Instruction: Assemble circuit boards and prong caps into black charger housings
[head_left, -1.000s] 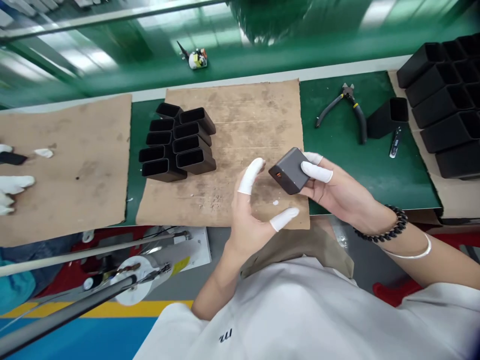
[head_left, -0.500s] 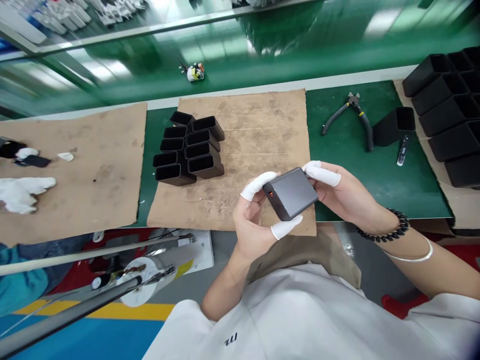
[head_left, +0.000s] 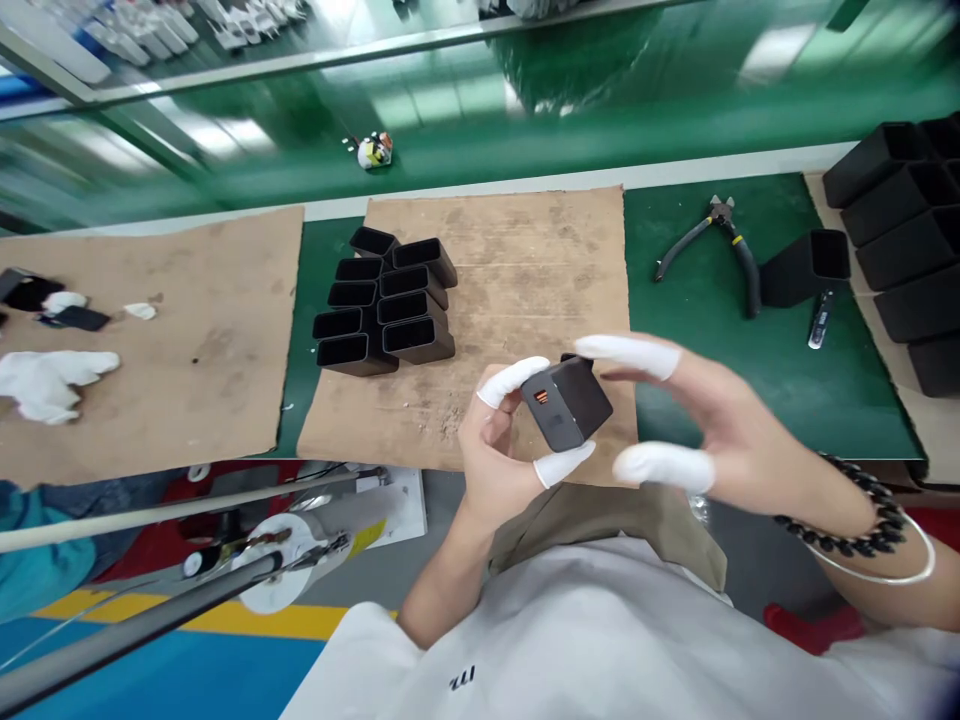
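Note:
My left hand (head_left: 495, 450), with white finger cots, grips a small black charger case (head_left: 581, 400) between thumb and finger. Its end face has an orange-lined port and points to the left. My right hand (head_left: 724, 430), also wearing white finger cots, is open at the right of the case, thumb and fingers spread apart. The index fingertip lies close to the case's upper edge; whether it touches, I cannot tell. Below both hands is a stained cardboard sheet (head_left: 536, 260).
Several black open-ended housings (head_left: 418, 340) stand in two rows on the cardboard. Diagonal cutters (head_left: 721, 212), another housing (head_left: 795, 270) and a small knife (head_left: 821, 320) lie to the right. More housings (head_left: 919, 245) fill the far right. A white glove (head_left: 45, 385) lies far left.
My right hand has come off the case and opened. In my left hand the case has turned, so its ported end shows more fully.

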